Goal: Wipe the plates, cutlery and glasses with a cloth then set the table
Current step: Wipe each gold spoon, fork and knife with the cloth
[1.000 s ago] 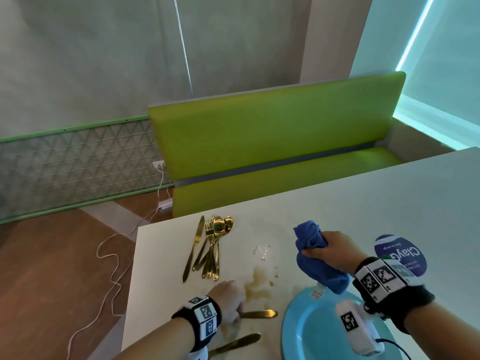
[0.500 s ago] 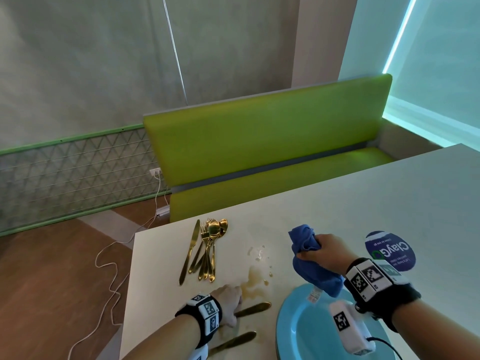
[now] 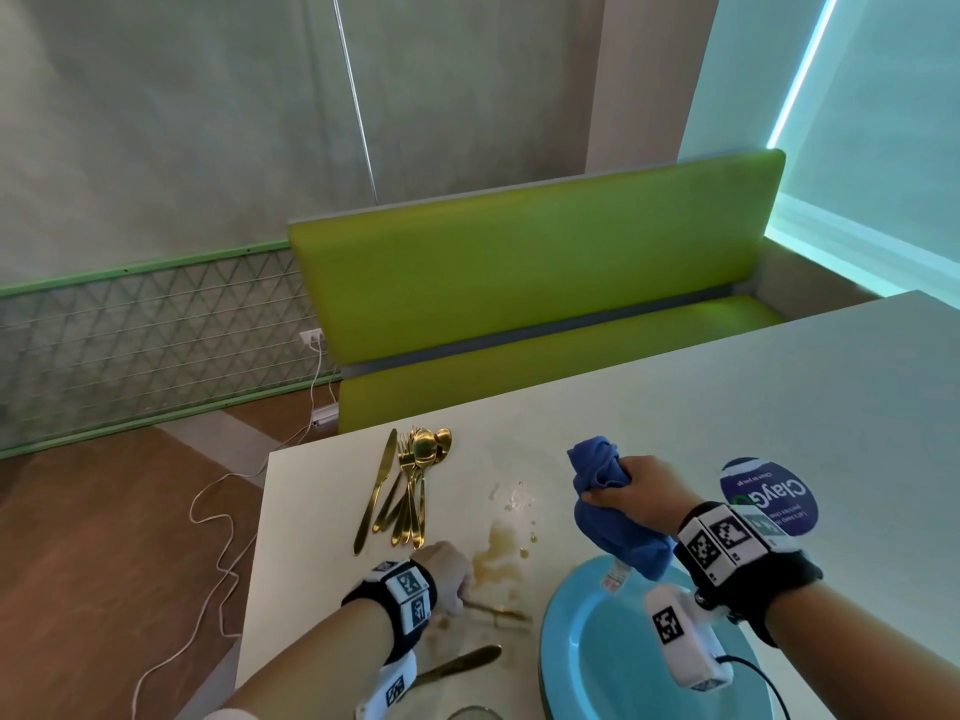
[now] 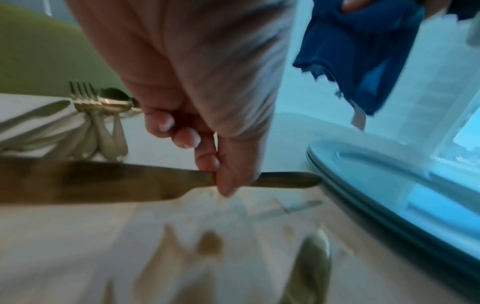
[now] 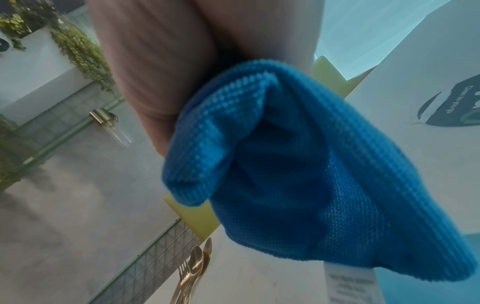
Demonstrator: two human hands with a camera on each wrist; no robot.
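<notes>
My left hand (image 3: pixel 448 569) (image 4: pixel 207 160) pinches a gold knife (image 3: pixel 496 610) (image 4: pixel 103 181) near its middle, just above the white table (image 3: pixel 727 407). A second gold knife (image 3: pixel 457 665) lies nearer me. My right hand (image 3: pixel 641 491) grips a bunched blue cloth (image 3: pixel 613 511) (image 5: pixel 285 174) (image 4: pixel 363 51), held above the far rim of a stack of light-blue plates (image 3: pixel 587 641) (image 4: pixel 389 185). A pile of gold cutlery (image 3: pixel 410 485) (image 4: pixel 98 115) (image 5: pixel 192 273) lies at the table's far left.
A brownish spill (image 3: pixel 501 558) stains the table between the cutlery pile and the plates. A round blue sticker (image 3: pixel 769 496) sits right of my right hand. A green bench (image 3: pixel 519 304) stands beyond the far edge. A glass rim (image 3: pixel 475 713) shows at the bottom.
My left hand has lifted the knife off the table and tilted it onto its edge. The right hand with the cloth has barely shifted.
</notes>
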